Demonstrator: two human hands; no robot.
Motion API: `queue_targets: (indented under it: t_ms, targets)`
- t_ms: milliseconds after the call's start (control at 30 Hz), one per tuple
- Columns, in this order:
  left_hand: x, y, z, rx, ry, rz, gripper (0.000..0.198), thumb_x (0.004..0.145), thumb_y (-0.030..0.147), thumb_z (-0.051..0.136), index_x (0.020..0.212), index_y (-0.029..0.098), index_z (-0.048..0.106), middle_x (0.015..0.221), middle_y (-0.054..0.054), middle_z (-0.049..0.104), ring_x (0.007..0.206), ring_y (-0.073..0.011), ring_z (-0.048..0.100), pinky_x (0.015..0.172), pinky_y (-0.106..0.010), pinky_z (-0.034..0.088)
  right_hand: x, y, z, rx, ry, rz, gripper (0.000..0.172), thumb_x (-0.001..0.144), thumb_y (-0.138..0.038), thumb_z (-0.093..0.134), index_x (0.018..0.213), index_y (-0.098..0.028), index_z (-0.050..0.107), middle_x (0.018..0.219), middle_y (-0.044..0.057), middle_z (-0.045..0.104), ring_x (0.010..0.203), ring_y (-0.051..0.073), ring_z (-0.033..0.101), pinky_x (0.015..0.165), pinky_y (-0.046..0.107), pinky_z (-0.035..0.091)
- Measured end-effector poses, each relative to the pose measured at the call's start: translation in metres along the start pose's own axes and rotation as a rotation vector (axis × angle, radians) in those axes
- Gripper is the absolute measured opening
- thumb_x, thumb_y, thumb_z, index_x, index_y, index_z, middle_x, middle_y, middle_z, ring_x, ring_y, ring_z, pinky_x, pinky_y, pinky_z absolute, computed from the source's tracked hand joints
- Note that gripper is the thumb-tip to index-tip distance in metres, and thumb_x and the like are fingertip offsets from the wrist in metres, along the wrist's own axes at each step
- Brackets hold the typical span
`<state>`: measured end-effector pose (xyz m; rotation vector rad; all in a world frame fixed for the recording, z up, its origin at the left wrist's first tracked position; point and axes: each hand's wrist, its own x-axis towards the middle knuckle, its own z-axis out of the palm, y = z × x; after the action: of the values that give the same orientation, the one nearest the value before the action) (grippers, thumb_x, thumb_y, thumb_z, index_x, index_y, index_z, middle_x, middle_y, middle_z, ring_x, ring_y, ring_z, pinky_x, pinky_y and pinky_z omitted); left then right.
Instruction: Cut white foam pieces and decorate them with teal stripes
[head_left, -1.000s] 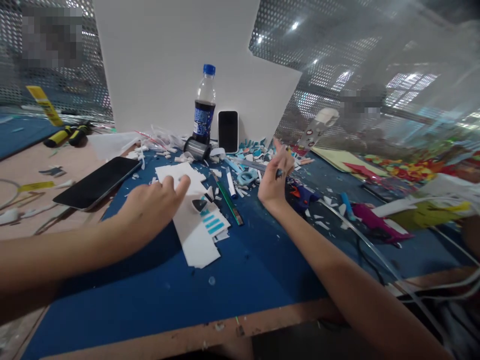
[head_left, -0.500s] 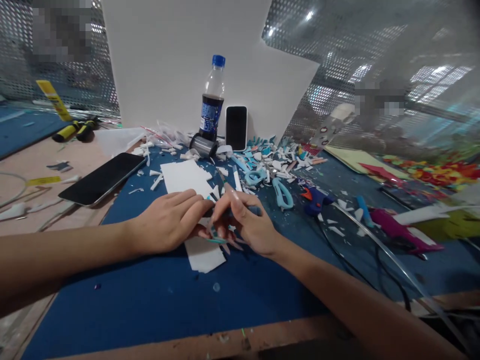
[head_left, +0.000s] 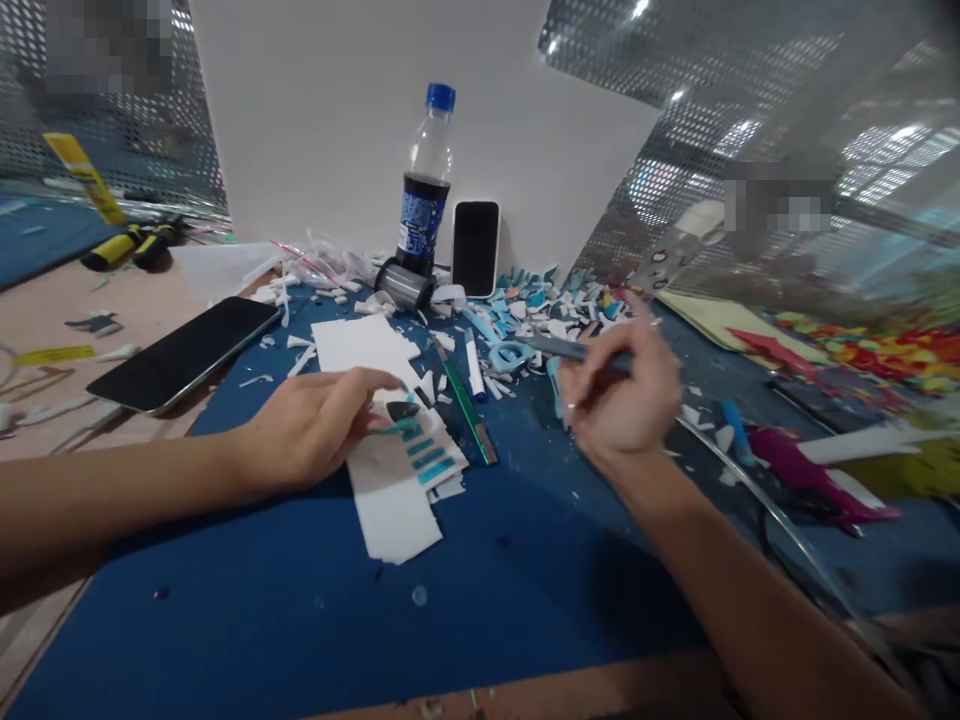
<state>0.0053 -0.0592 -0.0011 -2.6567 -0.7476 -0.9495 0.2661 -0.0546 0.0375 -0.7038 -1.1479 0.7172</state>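
Note:
My left hand [head_left: 322, 420] is closed in a pinch over a white sheet of paper [head_left: 394, 520]. Between its fingertips is a small dark piece with a teal edge [head_left: 403, 412]. Just below lies a white card with teal strips [head_left: 431, 455]. Off to the right, my right hand [head_left: 626, 385] is raised and closed around a slim grey tool [head_left: 559, 346] whose tapered end points left; its exact kind is unclear. A thin green stick-like tool [head_left: 463, 400] rests between the hands, beside a white marker with a blue end [head_left: 474, 365].
A cola bottle [head_left: 424, 200], a spool [head_left: 405, 285] and an upright white-framed phone [head_left: 475, 250] stand at the back. Light-blue scissors [head_left: 511, 356] lie among foam scraps. A black phone [head_left: 184, 355] is at left, a magenta glue gun [head_left: 817, 480] at right.
My hands were together over the paper and are now apart. My right hand has moved right and up with the grey tool. The green tool and teal strips are now uncovered.

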Motion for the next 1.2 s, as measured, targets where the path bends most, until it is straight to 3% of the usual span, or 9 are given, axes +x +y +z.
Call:
queue_targets:
  t_ms: [100, 200, 333, 567, 667, 767, 900, 1100, 1200]
  targets:
    - [0.003, -0.001, 0.005, 0.063, -0.062, -0.15, 0.021, 0.093, 0.014, 0.028, 0.103, 0.011, 0.046, 0.079, -0.009, 0.06, 0.065, -0.0173, 0.059, 0.051, -0.025, 0.042, -0.012, 0.015, 0.007, -0.06, -0.111, 0.071, 0.045, 0.088, -0.051, 0.05, 0.057, -0.02, 0.062, 0.042, -0.002, 0.055, 0.026, 0.009, 0.046, 0.025, 0.021, 0.032]
    - [0.008, -0.001, 0.01, 0.027, -0.195, -0.265, 0.03, 0.091, 0.044, 0.039, 0.095, 0.014, 0.044, 0.087, -0.011, 0.055, 0.075, -0.0223, 0.056, 0.059, -0.031, 0.045, -0.027, 0.027, 0.017, -0.069, -0.198, 0.126, 0.046, 0.087, -0.054, 0.051, 0.06, -0.019, 0.065, 0.039, -0.002, 0.054, 0.028, 0.009, 0.048, 0.029, 0.02, 0.035]
    - [0.012, -0.003, 0.013, -0.126, -0.396, -0.411, 0.048, 0.081, 0.061, 0.049, 0.097, 0.016, 0.039, 0.091, -0.008, 0.052, 0.079, -0.0228, 0.054, 0.064, -0.033, 0.044, -0.036, 0.027, 0.029, -0.012, -0.098, 0.167, 0.039, 0.082, -0.052, 0.058, 0.062, -0.019, 0.063, 0.046, -0.002, 0.057, 0.032, 0.009, 0.05, 0.032, 0.021, 0.038]
    - [0.007, -0.011, 0.012, -0.345, -0.37, -0.241, 0.027, 0.089, 0.04, 0.044, 0.101, 0.015, 0.04, 0.102, -0.012, 0.049, 0.09, -0.024, 0.052, 0.081, -0.039, 0.045, -0.042, 0.025, 0.062, 0.102, 0.213, 0.558, 0.043, 0.079, -0.063, 0.055, 0.069, -0.021, 0.058, 0.044, -0.004, 0.053, 0.043, 0.012, 0.055, 0.043, 0.024, 0.045]
    - [0.005, -0.018, 0.006, -0.455, -0.393, -0.111, 0.023, 0.09, 0.027, 0.041, 0.11, 0.016, 0.042, 0.108, -0.011, 0.048, 0.101, -0.0234, 0.049, 0.089, -0.038, 0.044, -0.035, 0.036, 0.063, 0.067, 0.251, 0.543, 0.046, 0.076, -0.068, 0.054, 0.071, -0.022, 0.056, 0.046, -0.003, 0.055, 0.045, 0.013, 0.057, 0.047, 0.026, 0.048]
    - [0.005, -0.023, 0.0, -0.524, -0.455, -0.103, 0.03, 0.092, 0.027, 0.04, 0.121, 0.016, 0.039, 0.11, -0.011, 0.048, 0.101, -0.0218, 0.051, 0.087, -0.036, 0.047, -0.024, 0.045, 0.056, -0.029, 0.251, 0.446, 0.045, 0.074, -0.068, 0.057, 0.071, -0.023, 0.055, 0.046, -0.003, 0.055, 0.045, 0.014, 0.058, 0.047, 0.026, 0.048]
    - [0.008, -0.021, 0.0, -0.475, -0.42, -0.165, 0.048, 0.085, 0.041, 0.057, 0.119, 0.013, 0.036, 0.112, -0.014, 0.047, 0.103, -0.0259, 0.052, 0.086, -0.04, 0.048, -0.019, 0.048, 0.049, -0.111, 0.139, 0.344, 0.04, 0.077, -0.063, 0.055, 0.078, -0.023, 0.057, 0.049, -0.003, 0.057, 0.044, 0.013, 0.057, 0.046, 0.025, 0.049]
    - [0.01, -0.022, 0.001, -0.495, -0.475, -0.244, 0.036, 0.085, 0.039, 0.056, 0.107, 0.014, 0.04, 0.106, -0.011, 0.047, 0.092, -0.0217, 0.052, 0.074, -0.033, 0.049, -0.03, 0.04, 0.045, -0.043, -0.139, 0.37, 0.03, 0.076, -0.05, 0.063, 0.083, -0.02, 0.062, 0.062, 0.0, 0.067, 0.05, 0.014, 0.062, 0.043, 0.024, 0.05]
    - [0.007, -0.025, 0.0, -0.469, -0.311, -0.124, 0.037, 0.086, 0.038, 0.057, 0.111, 0.015, 0.042, 0.101, -0.009, 0.05, 0.087, -0.0196, 0.052, 0.07, -0.03, 0.047, -0.031, 0.04, 0.042, -0.06, -0.26, 0.478, 0.033, 0.076, -0.048, 0.065, 0.065, -0.018, 0.059, 0.044, -0.002, 0.059, 0.029, 0.009, 0.048, 0.028, 0.02, 0.037]
